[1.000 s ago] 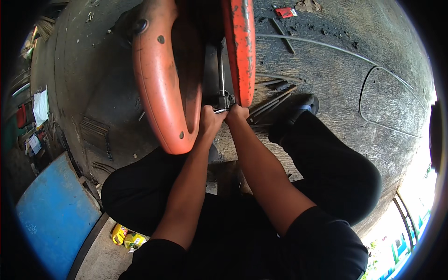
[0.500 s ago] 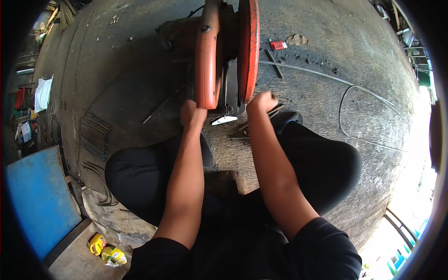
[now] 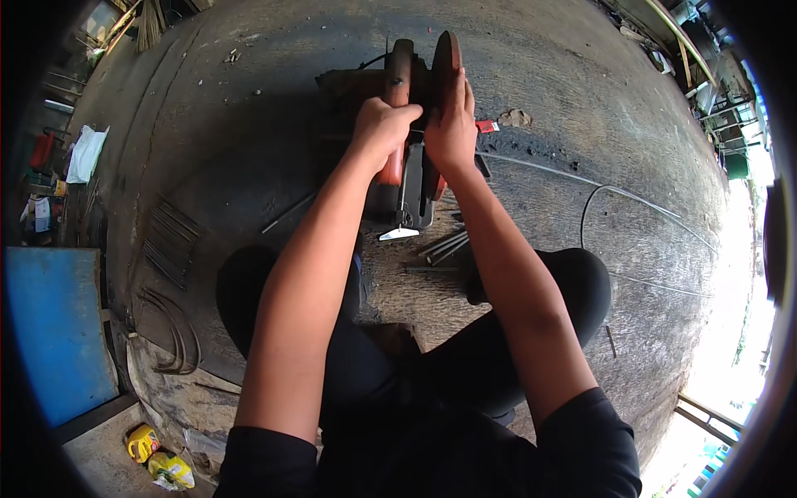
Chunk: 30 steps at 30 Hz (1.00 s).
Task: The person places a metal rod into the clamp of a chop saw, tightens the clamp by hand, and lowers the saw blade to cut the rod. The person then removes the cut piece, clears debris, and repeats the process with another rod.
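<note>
Cut-off saw gripped on the concrete floor

The orange handle point(image 3: 397, 108) is clasped by the left hand point(image 3: 383, 126); the right hand point(image 3: 451, 129) lies flat against the blade guard point(image 3: 447, 66). Positioning seems in hand; steady downward pressure is called for, rods point(image 3: 444, 246) lying just beside.

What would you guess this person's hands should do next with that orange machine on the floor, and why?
Probably ease the orange cut-off saw down gently. The left hand is closed on its handle in a firm grip, the right hand lies flat against the blade guard, and thin metal rods lie beside its base, toward the person. Whether a rod sits under the blade is hidden.
</note>
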Each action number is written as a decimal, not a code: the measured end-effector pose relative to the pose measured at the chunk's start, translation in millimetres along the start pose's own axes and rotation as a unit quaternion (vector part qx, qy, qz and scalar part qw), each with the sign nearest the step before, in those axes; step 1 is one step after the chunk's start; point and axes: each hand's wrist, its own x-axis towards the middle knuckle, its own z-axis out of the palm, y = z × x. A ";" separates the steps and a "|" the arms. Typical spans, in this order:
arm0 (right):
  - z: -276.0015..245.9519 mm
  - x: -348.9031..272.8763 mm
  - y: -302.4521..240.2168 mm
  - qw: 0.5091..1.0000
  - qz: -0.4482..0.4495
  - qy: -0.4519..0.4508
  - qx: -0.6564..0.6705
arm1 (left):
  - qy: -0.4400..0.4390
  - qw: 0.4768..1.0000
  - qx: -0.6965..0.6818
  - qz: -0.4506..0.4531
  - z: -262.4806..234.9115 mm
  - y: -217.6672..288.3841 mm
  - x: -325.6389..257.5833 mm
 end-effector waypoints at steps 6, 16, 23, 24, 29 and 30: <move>-2.6 42.5 -6.7 0.997 -0.073 0.008 -0.022 | -0.048 0.996 0.045 -0.059 -4.4 36.3 32.1; -10.2 122.5 -24.0 0.997 -0.047 0.012 -0.054 | -0.093 0.980 0.121 -0.126 -1.9 117.3 95.1; -13.2 139.0 -34.9 0.997 0.005 -0.015 -0.073 | -0.103 0.980 0.128 -0.113 -0.2 129.4 114.9; -14.3 139.0 -34.1 0.997 0.007 -0.016 -0.075 | -0.098 0.977 0.156 -0.106 1.4 129.6 116.9; -15.2 134.9 -44.8 0.997 -0.006 -0.013 -0.072 | -0.089 0.953 0.262 -0.123 -0.8 134.4 118.1; -16.1 135.6 -41.7 0.997 -0.004 -0.012 -0.075 | -0.084 0.958 0.227 -0.153 3.0 134.5 115.5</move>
